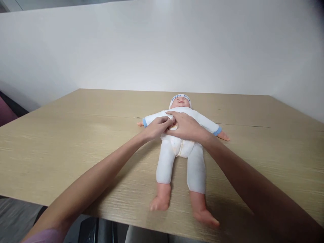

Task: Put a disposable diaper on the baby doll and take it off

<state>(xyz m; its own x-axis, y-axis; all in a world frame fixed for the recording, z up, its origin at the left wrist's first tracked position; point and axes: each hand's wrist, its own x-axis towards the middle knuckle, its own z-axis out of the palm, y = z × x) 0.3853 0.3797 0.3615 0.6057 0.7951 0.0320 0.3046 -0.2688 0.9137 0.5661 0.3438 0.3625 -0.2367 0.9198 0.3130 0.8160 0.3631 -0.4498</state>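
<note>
A baby doll (180, 148) lies on its back on the wooden table (76, 141), head away from me, feet toward the near edge. It wears a white romper with blue cuffs and a white cap (180, 98). My left hand (159, 127) and my right hand (186, 126) both rest on the doll's chest. Their fingertips meet and pinch the front of the romper, where a small gap shows the doll's body. The doll's arms are spread to the sides and its bare feet (159, 203) point at me.
A white wall (162, 47) rises behind the table's far edge. A seam (243, 126) runs across the tabletop behind the doll. A dark red object (6, 113) shows at the far left, and the floor below the near edge.
</note>
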